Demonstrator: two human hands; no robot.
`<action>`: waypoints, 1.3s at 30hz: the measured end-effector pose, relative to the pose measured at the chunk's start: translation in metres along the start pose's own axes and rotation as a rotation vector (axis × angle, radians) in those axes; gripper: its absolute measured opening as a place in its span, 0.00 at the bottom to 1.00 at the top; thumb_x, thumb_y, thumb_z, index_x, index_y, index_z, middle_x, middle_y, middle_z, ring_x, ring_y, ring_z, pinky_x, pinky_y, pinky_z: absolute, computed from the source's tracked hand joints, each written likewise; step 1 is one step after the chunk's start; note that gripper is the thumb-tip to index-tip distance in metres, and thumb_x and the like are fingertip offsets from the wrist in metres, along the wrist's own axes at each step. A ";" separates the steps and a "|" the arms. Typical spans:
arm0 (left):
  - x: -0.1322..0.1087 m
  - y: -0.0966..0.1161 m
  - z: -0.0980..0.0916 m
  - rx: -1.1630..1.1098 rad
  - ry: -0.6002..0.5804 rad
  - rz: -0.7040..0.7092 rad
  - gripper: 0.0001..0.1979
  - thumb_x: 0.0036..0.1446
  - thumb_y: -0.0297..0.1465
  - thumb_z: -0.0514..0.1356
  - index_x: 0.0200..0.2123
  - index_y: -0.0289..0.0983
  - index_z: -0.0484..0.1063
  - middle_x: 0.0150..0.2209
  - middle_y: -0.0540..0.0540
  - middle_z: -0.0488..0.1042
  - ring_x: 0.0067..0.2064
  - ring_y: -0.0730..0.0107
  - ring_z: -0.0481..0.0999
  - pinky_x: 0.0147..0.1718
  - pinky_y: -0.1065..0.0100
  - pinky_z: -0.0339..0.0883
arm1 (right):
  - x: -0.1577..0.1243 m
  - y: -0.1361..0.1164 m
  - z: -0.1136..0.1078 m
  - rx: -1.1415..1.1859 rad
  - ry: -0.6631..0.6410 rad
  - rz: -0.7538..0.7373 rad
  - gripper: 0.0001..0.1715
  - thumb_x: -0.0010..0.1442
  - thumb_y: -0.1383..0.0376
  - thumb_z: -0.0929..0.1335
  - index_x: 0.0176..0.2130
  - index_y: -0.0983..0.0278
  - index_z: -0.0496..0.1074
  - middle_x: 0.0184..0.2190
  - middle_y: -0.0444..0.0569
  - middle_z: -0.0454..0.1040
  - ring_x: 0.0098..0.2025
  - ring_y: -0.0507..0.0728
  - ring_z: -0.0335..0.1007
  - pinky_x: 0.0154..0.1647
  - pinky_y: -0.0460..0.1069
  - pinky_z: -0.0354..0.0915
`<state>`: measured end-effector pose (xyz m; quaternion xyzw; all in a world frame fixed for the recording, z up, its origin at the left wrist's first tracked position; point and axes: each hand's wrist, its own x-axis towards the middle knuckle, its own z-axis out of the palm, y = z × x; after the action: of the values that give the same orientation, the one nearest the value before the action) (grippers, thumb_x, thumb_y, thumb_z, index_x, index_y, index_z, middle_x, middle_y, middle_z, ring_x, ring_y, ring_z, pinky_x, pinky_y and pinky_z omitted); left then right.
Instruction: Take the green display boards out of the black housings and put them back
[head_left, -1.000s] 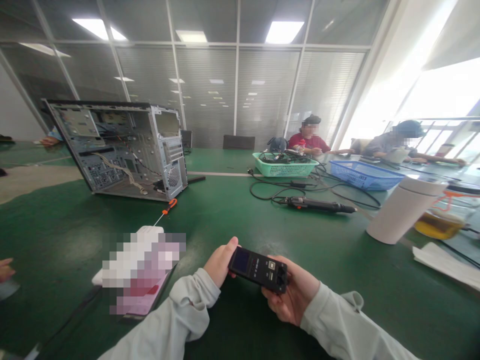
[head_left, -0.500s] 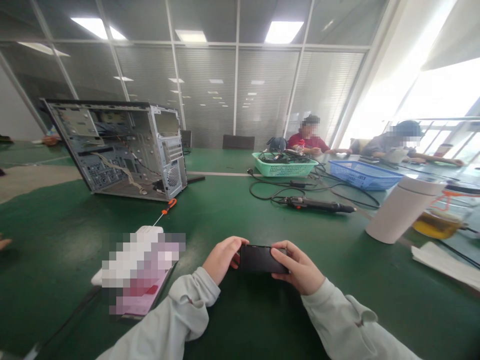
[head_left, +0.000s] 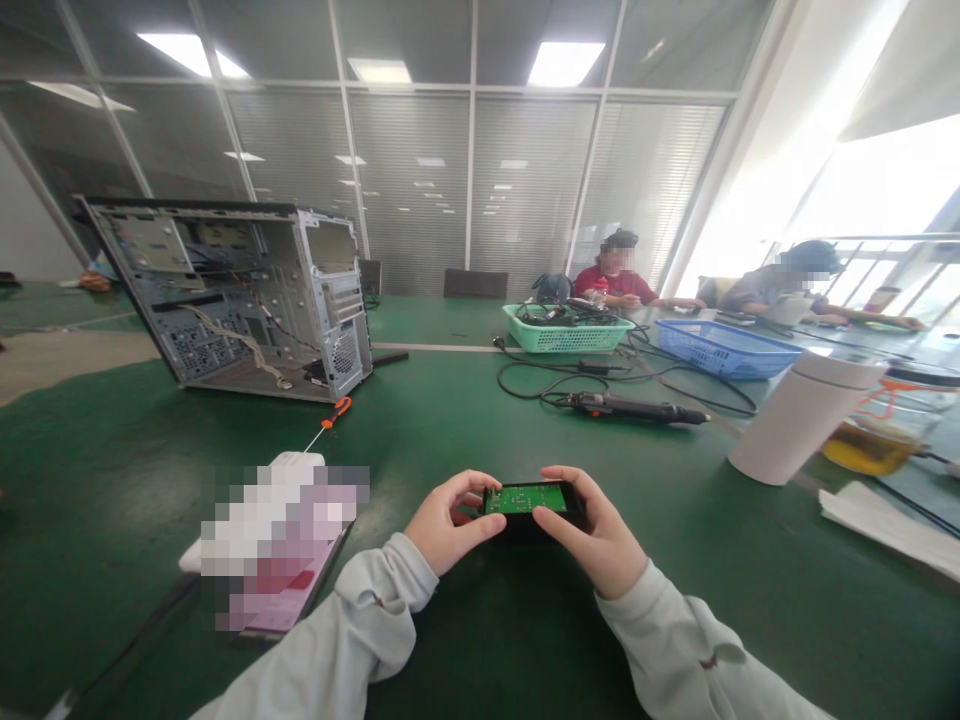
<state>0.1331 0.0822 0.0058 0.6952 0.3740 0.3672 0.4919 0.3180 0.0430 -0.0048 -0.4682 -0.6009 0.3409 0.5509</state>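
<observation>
Low over the green table (head_left: 420, 430), both hands hold a small black case with a green circuit board (head_left: 525, 497) showing in its upper face. My left hand (head_left: 455, 525) grips its left end, thumb along the near edge and fingers behind. The right end sits in my right hand (head_left: 602, 532), whose thumb presses near the board's front edge. Part of the case is hidden behind the thumbs. Left of the hands lie a white power strip (head_left: 296, 462) and a pinkish, partly blurred flat thing (head_left: 330, 545).
An opened computer case (head_left: 259, 300) stands at back left, an orange-handled screwdriver (head_left: 337, 412) by it. A corded electric screwdriver (head_left: 634, 408), a green basket (head_left: 570, 335) of cables, a blue basket (head_left: 724, 350) and a white tumbler (head_left: 802, 420) are to the right. Two people sit beyond.
Both hands have tilted the black case, so its green circuit board now faces up where a plain black side showed before. My thumbs have come round to the near side.
</observation>
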 end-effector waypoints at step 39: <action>0.001 0.001 0.002 0.057 0.099 -0.029 0.12 0.47 0.36 0.58 0.31 0.33 0.71 0.31 0.44 0.74 0.34 0.64 0.72 0.30 0.68 0.64 | -0.004 0.001 0.004 -0.087 -0.037 0.062 0.24 0.52 0.53 0.66 0.43 0.66 0.64 0.37 0.51 0.68 0.38 0.60 0.65 0.40 0.53 0.61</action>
<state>0.1350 0.0824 0.0062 0.6843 0.4185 0.3832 0.4579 0.3143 0.0402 -0.0078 -0.5039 -0.6102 0.3400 0.5080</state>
